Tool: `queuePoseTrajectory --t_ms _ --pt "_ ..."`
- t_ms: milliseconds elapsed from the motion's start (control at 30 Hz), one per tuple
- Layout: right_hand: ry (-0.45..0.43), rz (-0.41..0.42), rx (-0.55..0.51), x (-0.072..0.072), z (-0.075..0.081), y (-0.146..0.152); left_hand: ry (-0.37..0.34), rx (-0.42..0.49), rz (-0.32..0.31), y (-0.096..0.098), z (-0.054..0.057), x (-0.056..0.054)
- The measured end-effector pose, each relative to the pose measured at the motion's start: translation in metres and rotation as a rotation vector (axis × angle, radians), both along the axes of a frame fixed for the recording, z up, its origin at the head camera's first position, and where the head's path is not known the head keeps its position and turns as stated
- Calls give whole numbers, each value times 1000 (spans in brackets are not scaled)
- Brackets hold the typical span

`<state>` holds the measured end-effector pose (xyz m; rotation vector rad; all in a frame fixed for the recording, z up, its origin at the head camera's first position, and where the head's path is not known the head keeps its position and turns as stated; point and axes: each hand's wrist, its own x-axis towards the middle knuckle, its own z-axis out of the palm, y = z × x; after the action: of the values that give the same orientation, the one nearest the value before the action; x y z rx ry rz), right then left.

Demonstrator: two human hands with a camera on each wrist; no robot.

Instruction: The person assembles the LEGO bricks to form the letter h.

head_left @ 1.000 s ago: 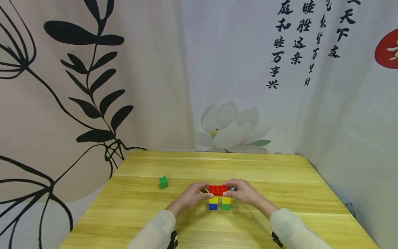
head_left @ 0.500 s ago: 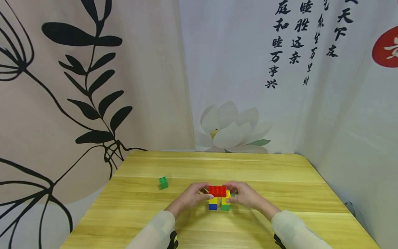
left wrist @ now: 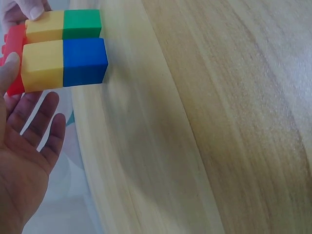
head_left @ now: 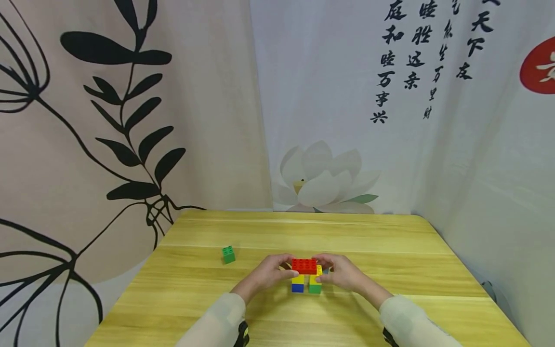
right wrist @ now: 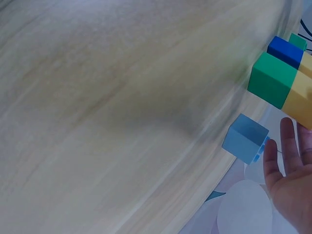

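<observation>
A red brick (head_left: 304, 266) lies across the tops of two short stacks in the head view. Its left end is pinched by my left hand (head_left: 275, 270), thumb in front. Yellow brick (left wrist: 43, 66) over blue brick (left wrist: 85, 61) makes the left stack. In the right stack, a second yellow brick (head_left: 313, 279) sits on a green brick (right wrist: 273, 80); the red brick leaves part of this yellow one's studs uncovered. My right hand (head_left: 340, 271) pinches that yellow brick, thumb on its near side. Parts of the fingers are hidden behind the bricks.
A light blue brick (right wrist: 245, 138) lies on the wooden table (head_left: 208, 299) just beyond my right hand. Another green brick (head_left: 228, 254) stands alone to the left, farther back. Printed curtains (head_left: 217, 120) hang behind the table.
My right hand has shifted from the red brick's right end slightly down and right to the yellow brick beneath, whose studs now show. My left hand stays nearly still.
</observation>
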<state>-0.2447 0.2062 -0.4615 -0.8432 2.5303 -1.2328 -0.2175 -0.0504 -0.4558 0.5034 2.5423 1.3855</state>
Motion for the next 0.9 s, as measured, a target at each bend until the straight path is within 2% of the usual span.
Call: queuePoseTrajectory --t_ms 367,667,900 --pt "11 -27 -19 2 2 -3 7 -9 -7 -1 0 -1" --pt "16 -3 -35 1 -1 -3 5 5 29 1 -4 -1" --pt "52 1 -15 2 -1 -2 -5 57 68 4 -9 1"
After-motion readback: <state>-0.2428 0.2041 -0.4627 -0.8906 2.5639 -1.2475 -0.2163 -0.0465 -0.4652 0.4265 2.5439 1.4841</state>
